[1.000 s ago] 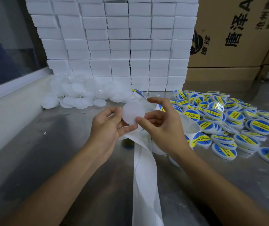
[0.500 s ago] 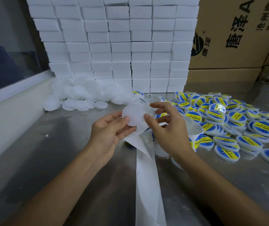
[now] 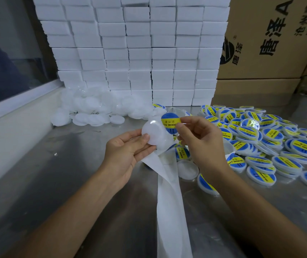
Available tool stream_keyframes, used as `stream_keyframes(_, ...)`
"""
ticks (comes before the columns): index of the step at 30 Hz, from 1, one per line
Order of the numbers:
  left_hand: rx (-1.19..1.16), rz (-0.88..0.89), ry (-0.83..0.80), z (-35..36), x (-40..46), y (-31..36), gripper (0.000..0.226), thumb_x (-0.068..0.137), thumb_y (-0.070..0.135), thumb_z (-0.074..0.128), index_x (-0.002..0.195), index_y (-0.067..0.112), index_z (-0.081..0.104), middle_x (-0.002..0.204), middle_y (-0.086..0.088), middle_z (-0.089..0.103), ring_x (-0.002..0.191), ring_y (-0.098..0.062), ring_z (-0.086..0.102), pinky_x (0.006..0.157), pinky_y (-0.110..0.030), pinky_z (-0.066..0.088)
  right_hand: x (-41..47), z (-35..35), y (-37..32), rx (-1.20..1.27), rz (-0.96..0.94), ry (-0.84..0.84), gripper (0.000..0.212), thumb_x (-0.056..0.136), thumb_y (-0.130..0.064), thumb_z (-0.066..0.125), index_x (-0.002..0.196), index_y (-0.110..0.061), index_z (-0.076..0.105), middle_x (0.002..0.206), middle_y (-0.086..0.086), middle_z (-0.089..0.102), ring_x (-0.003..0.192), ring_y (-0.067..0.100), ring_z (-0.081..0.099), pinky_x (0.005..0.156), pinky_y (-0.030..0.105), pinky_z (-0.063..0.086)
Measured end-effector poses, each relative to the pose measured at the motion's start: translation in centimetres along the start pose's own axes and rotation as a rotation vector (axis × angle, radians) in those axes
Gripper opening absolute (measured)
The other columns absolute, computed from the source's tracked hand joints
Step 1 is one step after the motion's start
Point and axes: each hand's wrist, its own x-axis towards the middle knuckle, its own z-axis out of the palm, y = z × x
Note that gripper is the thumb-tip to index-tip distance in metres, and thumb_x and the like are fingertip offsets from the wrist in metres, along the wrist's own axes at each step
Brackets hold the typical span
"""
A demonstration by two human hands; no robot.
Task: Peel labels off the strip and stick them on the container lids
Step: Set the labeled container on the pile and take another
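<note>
Held in the left hand (image 3: 124, 155), thumb pressed on its face: a round, frosted white plastic lid (image 3: 153, 134), raised above a scuffed steel table (image 3: 70, 175). Pinched by the right hand (image 3: 203, 144), overlapping the lid's right edge: a glossy oval blue-and-yellow label (image 3: 170, 122). Hanging below, a slack white backing strip (image 3: 169, 202). To the right, a labelled lids heap (image 3: 272, 146); behind, blank lids (image 3: 93, 110), stacked white boxes (image 3: 139, 53), a brown carton (image 3: 272, 38).

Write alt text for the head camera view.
The right hand pinches a blue and yellow label beside a blank white lid held by the left hand. Labelled lids are piled on the right of the metal table.
</note>
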Motion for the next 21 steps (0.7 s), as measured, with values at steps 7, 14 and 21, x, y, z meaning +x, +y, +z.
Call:
stream_keyframes(7, 0.019, -0.007, 0.014, -0.08, -0.01, 0.05, 0.023, 0.079, 0.002, 0.069, 0.101, -0.001, 0.066, 0.092, -0.014, 0.076, 0.084, -0.025, 0.074, 0.067, -0.025, 0.059, -0.14, 0.22, -0.26, 0.092, 0.047, 0.011, 0.012, 0.087, -0.004, 0.069, 0.087, -0.015, 0.072, 0.069, -0.007, 0.072, 0.059, 0.005, 0.063, 0.059, 0.016, 0.050)
stream_keyframes(14, 0.009, -0.015, -0.027, 0.29, -0.22, 0.13, 0.045, 0.067, 0.011, 0.073, 0.108, -0.004, 0.064, 0.096, -0.017, 0.075, 0.090, -0.027, 0.073, 0.069, -0.026, 0.058, -0.20, -0.01, -0.15, 0.090, 0.116, -0.087, 0.009, 0.084, -0.008, 0.072, 0.090, -0.015, 0.073, 0.077, -0.002, 0.076, 0.066, 0.005, 0.067, 0.059, 0.015, 0.051)
stream_keyframes(21, -0.007, -0.020, -0.019, 0.56, -0.43, 0.08, 0.057, 0.065, 0.010, 0.072, 0.117, -0.009, 0.058, 0.097, -0.020, 0.074, 0.089, -0.028, 0.073, 0.067, -0.026, 0.058, -0.32, 0.36, 0.20, 0.041, 0.083, -0.142, 0.011, 0.082, -0.007, 0.075, 0.088, -0.016, 0.073, 0.083, 0.005, 0.076, 0.071, 0.011, 0.069, 0.062, 0.019, 0.055)
